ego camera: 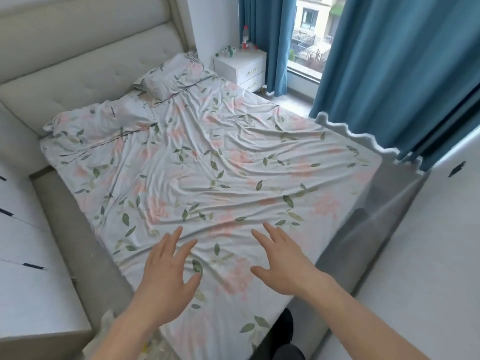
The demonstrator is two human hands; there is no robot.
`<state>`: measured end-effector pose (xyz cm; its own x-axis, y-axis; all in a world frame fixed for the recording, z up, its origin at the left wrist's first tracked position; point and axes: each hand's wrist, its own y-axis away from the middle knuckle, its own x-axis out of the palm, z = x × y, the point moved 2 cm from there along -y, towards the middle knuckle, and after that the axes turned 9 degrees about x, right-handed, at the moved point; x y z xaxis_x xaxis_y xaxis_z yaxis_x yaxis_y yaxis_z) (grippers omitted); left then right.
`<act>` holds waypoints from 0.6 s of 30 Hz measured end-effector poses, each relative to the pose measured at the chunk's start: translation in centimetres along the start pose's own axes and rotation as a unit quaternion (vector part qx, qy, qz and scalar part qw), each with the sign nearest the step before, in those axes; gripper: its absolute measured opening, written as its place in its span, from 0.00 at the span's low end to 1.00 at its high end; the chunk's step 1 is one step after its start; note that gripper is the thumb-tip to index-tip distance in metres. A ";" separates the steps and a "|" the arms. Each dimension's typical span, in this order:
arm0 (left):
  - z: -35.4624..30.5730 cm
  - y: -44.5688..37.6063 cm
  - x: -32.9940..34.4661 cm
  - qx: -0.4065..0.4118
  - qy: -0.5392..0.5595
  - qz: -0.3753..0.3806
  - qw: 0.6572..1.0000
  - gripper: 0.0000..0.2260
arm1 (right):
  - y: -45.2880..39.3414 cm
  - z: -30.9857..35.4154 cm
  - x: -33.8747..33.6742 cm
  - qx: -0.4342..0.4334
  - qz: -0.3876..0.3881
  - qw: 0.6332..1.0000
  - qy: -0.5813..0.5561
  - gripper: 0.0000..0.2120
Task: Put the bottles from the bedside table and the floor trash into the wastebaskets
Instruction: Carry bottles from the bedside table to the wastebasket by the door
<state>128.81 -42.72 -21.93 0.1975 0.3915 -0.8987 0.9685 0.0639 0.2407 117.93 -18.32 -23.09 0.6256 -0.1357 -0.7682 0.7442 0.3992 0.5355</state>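
The bed (207, 165), under a rumpled floral sheet, filled the room between headboard (85, 61) and blue curtains (389, 74). Bottles (245, 38) stood on the far bedside tabletop (240, 58); labels were unreadable. Left hand (166, 271) and right hand (283, 261) hovered over the sheet, each grip wide, holding nothing.

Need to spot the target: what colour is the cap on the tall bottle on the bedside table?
Red, on the tall bottle atop the white bedside table; head view.
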 end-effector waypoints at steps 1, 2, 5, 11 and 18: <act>-1.3 -1.5 0.0 -0.012 -0.010 -0.001 1.000 0.31 | -1.1 -1.4 -1.3 0.002 0.008 1.000 0.012 0.40; -2.6 -3.0 0.0 -0.020 -0.020 -0.003 1.000 0.32 | -2.1 -2.7 -2.6 0.003 0.013 1.000 0.019 0.40; -6.5 -6.7 -0.7 -0.020 -0.046 -0.009 0.999 0.33 | -4.3 -6.1 -6.7 0.006 0.000 1.000 0.031 0.41; -11.2 -12.1 -2.1 -0.015 -0.055 -0.026 0.998 0.35 | -5.2 -10.5 -12.3 0.015 -0.021 1.000 0.016 0.40; -14.0 -16.0 -2.6 0.033 -0.054 -0.031 0.998 0.36 | -5.4 -14.3 -15.3 0.058 -0.024 0.998 0.015 0.41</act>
<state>110.64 -31.86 -18.35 0.1493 0.2871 -0.9462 0.9864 0.0231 0.1627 100.97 -5.41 -19.25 0.5826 -0.1233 -0.8034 0.7961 0.2859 0.5334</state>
